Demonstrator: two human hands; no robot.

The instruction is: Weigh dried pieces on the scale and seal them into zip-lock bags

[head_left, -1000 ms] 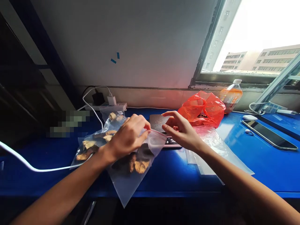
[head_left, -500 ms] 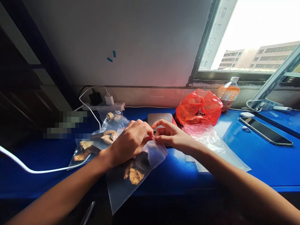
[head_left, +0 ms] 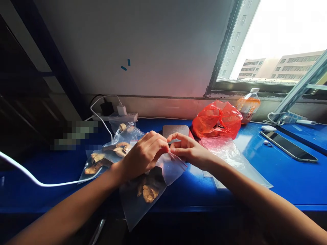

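Observation:
A clear zip bag with brown dried slices in it hangs partly over the table's front edge. My left hand pinches the bag's red-striped top edge, its fingers closed. Right beside it, my right hand also pinches that edge between thumb and forefinger. The fingertips of both hands nearly meet. Behind them sits a small scale with a dark flat top, partly covered by my hands. Left of my left hand lie more filled zip bags with similar slices.
Flat clear bags lie right of my hands, before a red plastic bag. A drink bottle, a phone and an earphone case are further right. A white cable crosses the left side from a power strip.
The view has shifted slightly. Both hands keep their pinch on the bag's top edge, and more of its red-striped corner shows below my right hand.

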